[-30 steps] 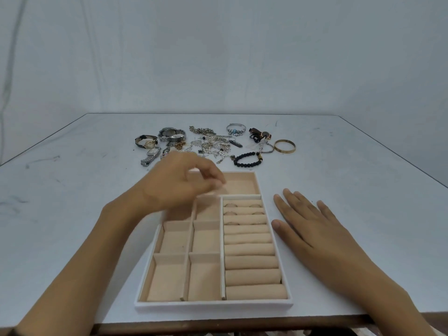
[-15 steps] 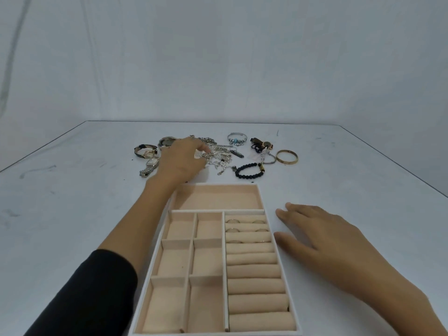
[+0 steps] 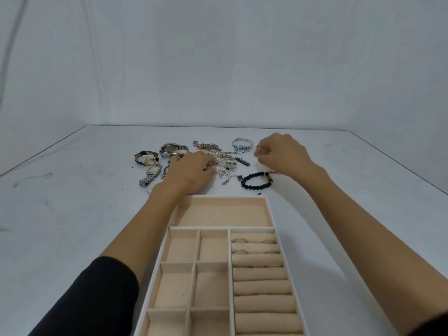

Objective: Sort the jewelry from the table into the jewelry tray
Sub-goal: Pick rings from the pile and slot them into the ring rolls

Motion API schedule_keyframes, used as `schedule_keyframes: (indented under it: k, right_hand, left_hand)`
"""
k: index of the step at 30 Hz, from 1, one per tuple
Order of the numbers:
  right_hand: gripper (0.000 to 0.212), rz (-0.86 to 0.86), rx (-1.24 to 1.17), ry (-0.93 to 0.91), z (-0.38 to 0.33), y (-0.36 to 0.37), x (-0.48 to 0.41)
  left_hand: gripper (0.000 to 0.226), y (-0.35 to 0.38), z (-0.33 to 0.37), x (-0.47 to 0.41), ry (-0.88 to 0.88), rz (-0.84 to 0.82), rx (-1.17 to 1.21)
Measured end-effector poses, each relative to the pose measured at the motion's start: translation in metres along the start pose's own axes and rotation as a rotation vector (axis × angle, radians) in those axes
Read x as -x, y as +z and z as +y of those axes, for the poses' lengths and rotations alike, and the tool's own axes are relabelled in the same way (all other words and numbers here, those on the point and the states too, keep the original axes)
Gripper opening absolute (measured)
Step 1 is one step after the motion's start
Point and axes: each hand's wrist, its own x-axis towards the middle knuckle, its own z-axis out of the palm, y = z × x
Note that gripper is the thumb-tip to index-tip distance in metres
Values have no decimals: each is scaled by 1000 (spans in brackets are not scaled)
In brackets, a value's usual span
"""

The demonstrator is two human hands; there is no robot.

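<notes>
Hands are both out over the jewelry pile at twelve o'clock from the jewelry tray [image 3: 271, 215]. The left hand [image 3: 188, 173] sits on the near left edge of the tangle of silver chains [image 3: 224, 157], fingers curled down and closing on a strand, though exactly which piece they pinch is too tangled to tell. The right hand [image 3: 282, 154] hovers at two o'clock from the tangle, fingers curled together toward the thumb as if nipping something small; what, if anything, cannot be made out. The chains run roughly from eleven o'clock to five o'clock and lie straight off the left fingertips, so the left hand looks nearer for that lift. The black bead bracelet [image 3: 257, 180] lies just under the right wrist, at six o'clock from that hand. Watches [image 3: 151, 172] wait at nine o'clock of the left hand. The tray's wide far compartment is bare, with a few rings [image 3: 240, 241] seated in the roll section.
</notes>
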Motion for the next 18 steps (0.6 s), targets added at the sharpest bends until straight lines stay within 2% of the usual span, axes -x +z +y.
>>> schedule_keyframes:
  k: [8,12,18]
  right_hand:
    - [44,2,41,-116,-9,39,-40]
    - [43,16,109,-172,-4,48,-48]
    - [36,20,141,-199,1,53,-55]
  left_hand:
    - [20,3,-8,-4,-33,220,58]
    - [21,6,-13,-15,-20,232,55]
    - [28,5,3,-38,133,150,-76]
